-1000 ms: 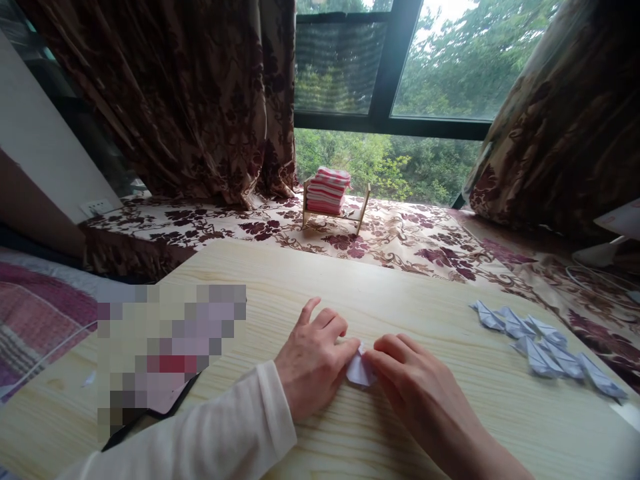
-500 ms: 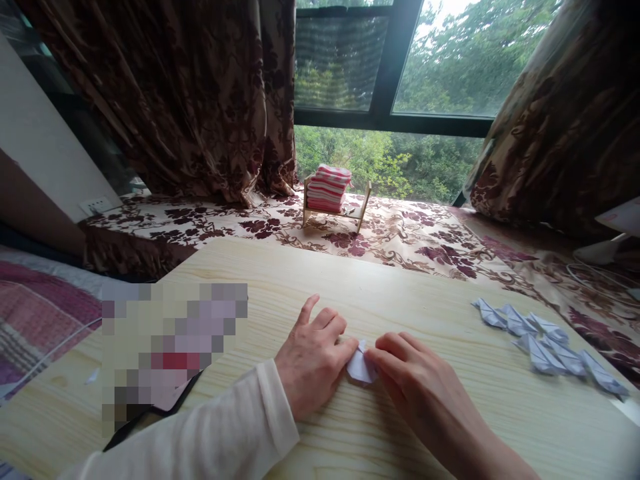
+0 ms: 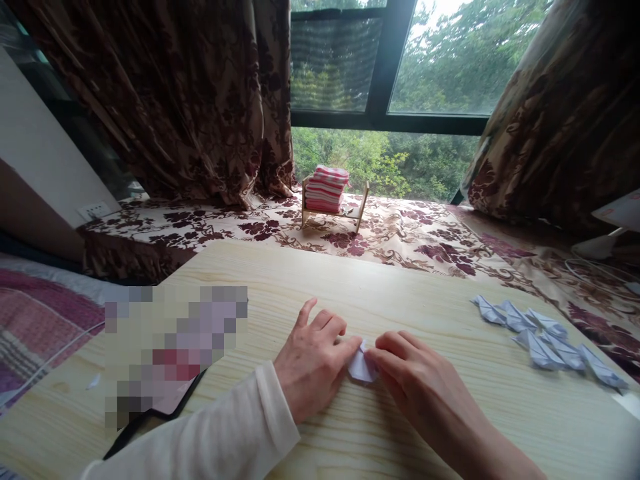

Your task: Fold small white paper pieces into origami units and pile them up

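Note:
A small folded white paper (image 3: pixel 361 369) lies on the wooden table between my two hands. My left hand (image 3: pixel 316 360) rests on the table with its thumb on the paper's upper left edge; its little finger side is raised and the other fingers curl. From the right, my right hand (image 3: pixel 413 373) pinches the paper's right edge with thumb and forefinger, its other fingers bent in. Part of the paper is hidden under the fingertips. Several folded white paper pieces (image 3: pixel 545 350) with pointed ends sit in two rows at the table's right side.
The pale wooden table (image 3: pixel 300 270) ends at a window ledge with a flowered cover (image 3: pixel 260 227). On that ledge stands a small wooden rack (image 3: pixel 357 213) holding striped red and white cloths (image 3: pixel 326 190). A blurred-out flat object (image 3: pixel 180 360) lies left of my left sleeve.
Both hands keep their hold on the paper, with only a very slight shift of the left thumb. The view has moved a little.

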Available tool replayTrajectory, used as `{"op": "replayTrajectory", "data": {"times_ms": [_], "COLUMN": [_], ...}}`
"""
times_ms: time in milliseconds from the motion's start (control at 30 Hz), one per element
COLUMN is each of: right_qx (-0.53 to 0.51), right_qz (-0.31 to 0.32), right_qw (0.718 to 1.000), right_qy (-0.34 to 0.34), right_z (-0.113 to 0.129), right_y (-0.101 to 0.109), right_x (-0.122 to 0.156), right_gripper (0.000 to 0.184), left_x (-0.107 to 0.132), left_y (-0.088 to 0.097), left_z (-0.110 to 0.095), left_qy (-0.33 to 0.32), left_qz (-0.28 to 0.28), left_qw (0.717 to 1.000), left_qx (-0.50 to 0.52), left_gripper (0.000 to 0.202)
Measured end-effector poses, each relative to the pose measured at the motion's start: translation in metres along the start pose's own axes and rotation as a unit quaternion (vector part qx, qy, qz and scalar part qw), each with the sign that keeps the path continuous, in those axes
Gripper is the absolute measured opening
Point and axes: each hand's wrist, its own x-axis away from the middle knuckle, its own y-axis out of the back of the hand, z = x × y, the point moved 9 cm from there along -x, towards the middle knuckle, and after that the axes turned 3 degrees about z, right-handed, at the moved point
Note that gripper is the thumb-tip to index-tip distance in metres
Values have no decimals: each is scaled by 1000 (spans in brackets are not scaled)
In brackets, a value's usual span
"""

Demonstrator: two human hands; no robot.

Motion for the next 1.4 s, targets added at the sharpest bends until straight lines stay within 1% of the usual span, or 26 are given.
{"op": "replayTrajectory", "data": {"times_ms": [133, 367, 600, 733, 900, 1100, 1200, 1300, 1333, 1400], "right_qx": [-1, -15, -11, -17, -5, 31, 51, 54, 55, 56], "right_qz": [-1, 5, 13, 3, 7, -19, -23, -24, -32, -67], "right_qw": [1000, 1000, 997, 998, 998, 998, 997, 997, 997, 996], "right_qy": [3, 1, 77, 65, 59, 58, 60, 52, 44, 29], "right_z": [1, 0, 11, 10, 6, 4, 5, 1, -3, -8], "right_y": [1, 2, 2, 5, 6, 11, 10, 11, 13, 22], "right_x": [-1, 0, 8, 13, 21, 15, 10, 9, 10, 13], "right_gripper": [19, 21, 27, 31, 35, 44, 44, 37, 34, 31], "left_x": [0, 2, 1, -2, -3, 1, 2, 1, 1, 0], "left_y": [-5, -3, -5, -6, -7, -6, -6, -5, -4, 0], "left_z": [-1, -5, -6, -6, -7, -10, -10, -9, -9, -8], "left_qy": [-1, -21, -14, -10, -16, -34, -30, -19, -15, 0], "left_qz": [20, -4, 3, 7, 16, -2, -2, -1, -2, -7], "left_qw": [1000, 999, 998, 998, 999, 998, 998, 999, 999, 999], "left_qx": [-16, -38, -59, -56, -48, -51, -49, -47, -45, -43], "left_gripper": [23, 26, 22, 18, 18, 21, 22, 19, 18, 14]}}
